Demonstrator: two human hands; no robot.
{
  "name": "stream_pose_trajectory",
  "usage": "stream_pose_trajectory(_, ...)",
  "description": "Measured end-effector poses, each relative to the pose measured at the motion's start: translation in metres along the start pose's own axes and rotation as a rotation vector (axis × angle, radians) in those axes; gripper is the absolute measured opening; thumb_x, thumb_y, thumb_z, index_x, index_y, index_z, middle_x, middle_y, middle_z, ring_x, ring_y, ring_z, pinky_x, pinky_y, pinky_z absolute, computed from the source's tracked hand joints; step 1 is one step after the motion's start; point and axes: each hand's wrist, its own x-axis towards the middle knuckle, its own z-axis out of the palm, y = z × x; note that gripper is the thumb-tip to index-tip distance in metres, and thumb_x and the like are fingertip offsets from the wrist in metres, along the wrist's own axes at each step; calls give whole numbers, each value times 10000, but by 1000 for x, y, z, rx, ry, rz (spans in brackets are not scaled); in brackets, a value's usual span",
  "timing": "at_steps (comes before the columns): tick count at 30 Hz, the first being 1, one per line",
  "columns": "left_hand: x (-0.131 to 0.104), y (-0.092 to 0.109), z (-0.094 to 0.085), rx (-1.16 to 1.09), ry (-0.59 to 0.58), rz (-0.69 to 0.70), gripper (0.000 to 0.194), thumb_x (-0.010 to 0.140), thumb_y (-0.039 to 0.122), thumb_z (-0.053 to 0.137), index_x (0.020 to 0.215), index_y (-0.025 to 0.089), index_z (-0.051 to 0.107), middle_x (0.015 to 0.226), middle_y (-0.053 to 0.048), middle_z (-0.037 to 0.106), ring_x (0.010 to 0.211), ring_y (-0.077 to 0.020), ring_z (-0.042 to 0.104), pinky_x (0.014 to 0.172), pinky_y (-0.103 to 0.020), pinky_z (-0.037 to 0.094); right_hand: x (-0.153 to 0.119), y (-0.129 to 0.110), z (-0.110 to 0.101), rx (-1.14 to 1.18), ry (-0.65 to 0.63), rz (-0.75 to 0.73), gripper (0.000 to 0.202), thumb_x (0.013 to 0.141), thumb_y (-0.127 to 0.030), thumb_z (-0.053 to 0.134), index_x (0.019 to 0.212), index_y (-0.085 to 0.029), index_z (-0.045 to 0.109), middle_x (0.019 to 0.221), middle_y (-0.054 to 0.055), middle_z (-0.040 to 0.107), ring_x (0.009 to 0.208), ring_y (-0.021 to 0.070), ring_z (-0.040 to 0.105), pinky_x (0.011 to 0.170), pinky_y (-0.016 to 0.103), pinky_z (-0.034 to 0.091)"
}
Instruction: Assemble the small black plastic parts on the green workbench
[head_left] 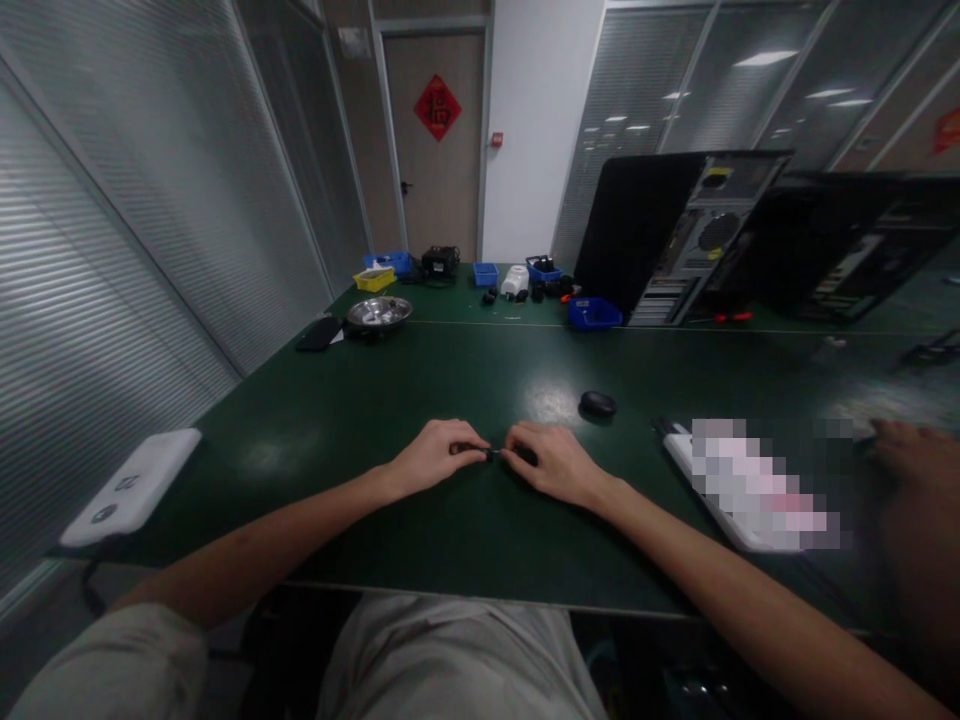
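Centrally, a small, dark, slender part is located between the hands, inward from the middle of the near edge of the green-topped table; whether it touches the surface cannot be told. The left hand pinches its dark body between thumb and fingers. The right hand grips the opposite, thin pale end with its fingertips. This two-ended grip probably steadies the part and permits fine control. Both forearms cross the near edge, presumably for support.

Beyond the right hand, a black, oval, mouse-like object lies apart. Toward the left edge is a flat white device. Near the far edge, a round, shiny metal bowl and a blue plastic bin stand, likely keeping loose items contained outside the working area.
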Motion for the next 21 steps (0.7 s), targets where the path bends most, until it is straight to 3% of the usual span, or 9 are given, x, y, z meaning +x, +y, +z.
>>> stream_pose_trajectory(11, 0, 1, 2, -30, 36, -26, 235, 947, 362, 714, 1087, 207, 821, 1024, -75, 749, 866, -185, 664, 778, -284, 499, 0, -7, 4, -16, -16, -16, 169, 1041, -364, 521, 1045, -227, 621, 989, 35, 689, 805, 173, 629, 697, 294, 399)
stream_pose_trajectory(21, 1, 0, 6, -44, 27, 38, 218, 970, 328, 687, 1098, 206, 815, 1039, -70, 747, 936, -193, 680, 865, -295, 505, 3, -10, 12, 21, 11, -26, 191, 1070, -356, 466, 1058, -221, 600, 989, 36, 674, 809, 166, 623, 709, 283, 397)
